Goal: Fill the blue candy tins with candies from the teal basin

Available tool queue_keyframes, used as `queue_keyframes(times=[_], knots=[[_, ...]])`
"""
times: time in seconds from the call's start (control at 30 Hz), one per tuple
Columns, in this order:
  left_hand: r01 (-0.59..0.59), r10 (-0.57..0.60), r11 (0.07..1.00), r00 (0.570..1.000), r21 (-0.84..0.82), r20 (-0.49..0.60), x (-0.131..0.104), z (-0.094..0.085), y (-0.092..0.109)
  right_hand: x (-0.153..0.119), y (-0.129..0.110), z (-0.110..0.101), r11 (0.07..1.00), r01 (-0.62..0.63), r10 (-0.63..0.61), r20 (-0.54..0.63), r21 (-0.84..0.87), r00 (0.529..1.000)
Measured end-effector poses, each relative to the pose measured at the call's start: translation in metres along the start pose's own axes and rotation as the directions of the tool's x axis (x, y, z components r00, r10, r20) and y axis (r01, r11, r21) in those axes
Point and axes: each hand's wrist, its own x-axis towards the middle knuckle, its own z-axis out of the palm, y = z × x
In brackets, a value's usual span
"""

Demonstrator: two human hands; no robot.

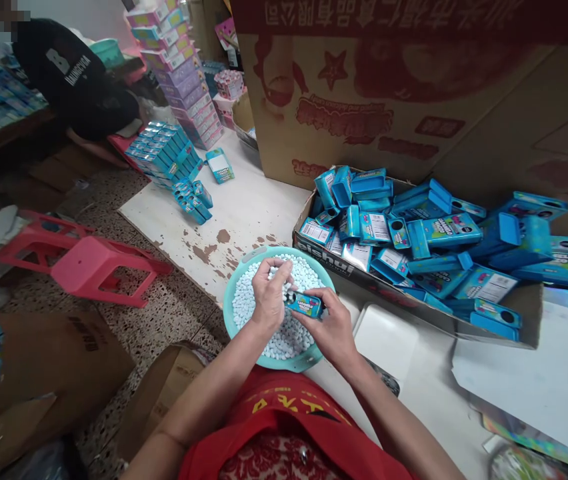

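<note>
Over a round turquoise basin [231,313] full of small white candies, both my hands are close together. My right hand [333,325] grips a small blue tin [305,305] by its right end, label facing up. At the tin's left end is my left hand [270,293], its fingers curled and pressed together; what they hold, if anything, is too small to make out. A long cardboard box [364,283] heaped with blue tins [374,228] stands to the right of the basin.
Stacked blue packs [164,155] and a tall pile of pink and purple boxes [184,80] stand at the table's far left. A white tray [385,340] lies right of the basin. Red stools [99,270] are on the floor. Another person [74,80] is at upper left.
</note>
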Motion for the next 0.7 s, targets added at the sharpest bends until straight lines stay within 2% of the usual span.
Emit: queue_keyframes(times=[0.3, 0.53, 0.7], knots=[[-0.03, 0.03, 1.0, 0.999, 0.006, 0.018, 0.002, 0.006, 0.004, 0.006, -0.005, -0.001, 1.0, 0.01, -0.01, 0.0, 0.01, 1.0], [-0.061, 0.061, 0.998, 0.998, -0.029, -0.012, 0.005, 0.01, 0.002, 0.007, -0.005, -0.004, 1.0, 0.0, 0.0, -0.025, 0.017, 1.0], [-0.024, 0.025, 0.998, 1.0, -0.055, 0.019, 0.005, 0.011, -0.003, 0.006, 0.002, -0.004, 0.999, -0.025, 0.025, -0.029, 0.021, 0.999]])
